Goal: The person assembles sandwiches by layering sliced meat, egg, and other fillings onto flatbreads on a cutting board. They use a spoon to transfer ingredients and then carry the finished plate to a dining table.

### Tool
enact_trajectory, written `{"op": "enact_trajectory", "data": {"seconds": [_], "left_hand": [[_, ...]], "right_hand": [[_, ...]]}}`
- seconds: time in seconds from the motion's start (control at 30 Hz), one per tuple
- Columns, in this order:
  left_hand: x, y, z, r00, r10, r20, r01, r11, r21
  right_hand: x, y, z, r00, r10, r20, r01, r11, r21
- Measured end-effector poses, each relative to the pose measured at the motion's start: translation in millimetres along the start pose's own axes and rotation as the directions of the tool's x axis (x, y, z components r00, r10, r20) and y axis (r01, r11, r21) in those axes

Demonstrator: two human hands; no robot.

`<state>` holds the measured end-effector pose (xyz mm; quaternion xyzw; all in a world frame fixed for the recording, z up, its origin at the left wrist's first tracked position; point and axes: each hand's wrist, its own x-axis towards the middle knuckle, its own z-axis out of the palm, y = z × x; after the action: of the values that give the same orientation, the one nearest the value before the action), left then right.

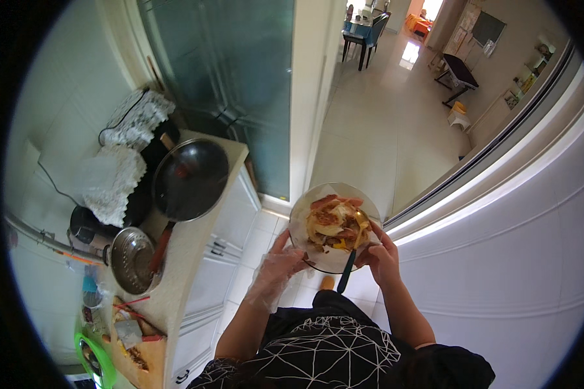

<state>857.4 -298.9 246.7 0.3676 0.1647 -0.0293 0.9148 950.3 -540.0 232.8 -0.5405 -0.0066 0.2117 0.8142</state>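
Both hands hold up a round plate (pixel 299 214) with a pale lining in front of my body. My left hand (pixel 281 265), in a clear plastic glove, grips its lower left rim. My bare right hand (pixel 380 255) grips the lower right rim. On the plate lies a heap of food (pixel 333 221) with browned pale pieces, pink strips and yellow bits. A spoon with a gold-coloured head and dark handle (pixel 346 272) leans in the food, its handle hanging over the near rim. The fingers under the plate are partly hidden.
Along the left counter (pixel 194 243) are a dark pan (pixel 192 180), a metal strainer or pot (pixel 134 260), a cutting board (pixel 151 357) with scraps, and a green basin (pixel 102 357). A glass door (pixel 224 97) stands ahead. An open doorway shows a tiled floor (pixel 360 126), table and bench beyond.
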Motion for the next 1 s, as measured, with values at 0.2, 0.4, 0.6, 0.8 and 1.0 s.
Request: {"op": "enact_trajectory", "data": {"seconds": [0.2, 0.4, 0.6, 0.8, 1.0], "left_hand": [[116.6, -46.6, 102.2, 0.993, -0.067, 0.097, 0.066, 0.998, 0.012], [233.8, -55.4, 158.4, 0.988, -0.111, 0.104, 0.11, 0.994, 0.012], [382.6, -45.3, 200.8, 0.981, -0.084, 0.176, 0.083, 0.996, 0.015], [577.5, -16.7, 233.1, 0.981, -0.098, 0.168, 0.076, 0.988, 0.137], [736.7, 57.4, 320.6, 0.992, -0.05, 0.115, 0.03, 0.984, 0.175]], "right_hand": [[61.7, -83.0, -105.0, 0.993, -0.062, -0.098, 0.06, 0.998, -0.023], [149.9, -113.4, -180.1, 0.982, -0.099, -0.159, 0.118, 0.986, 0.121], [287.8, -165.6, -226.6, 0.987, -0.112, -0.116, 0.114, 0.993, 0.008], [457.3, -237.6, -253.4, 0.973, -0.1, -0.21, 0.111, 0.993, 0.044], [628.5, -333.0, -275.5, 0.979, -0.122, -0.161, 0.111, 0.991, -0.072]]}}
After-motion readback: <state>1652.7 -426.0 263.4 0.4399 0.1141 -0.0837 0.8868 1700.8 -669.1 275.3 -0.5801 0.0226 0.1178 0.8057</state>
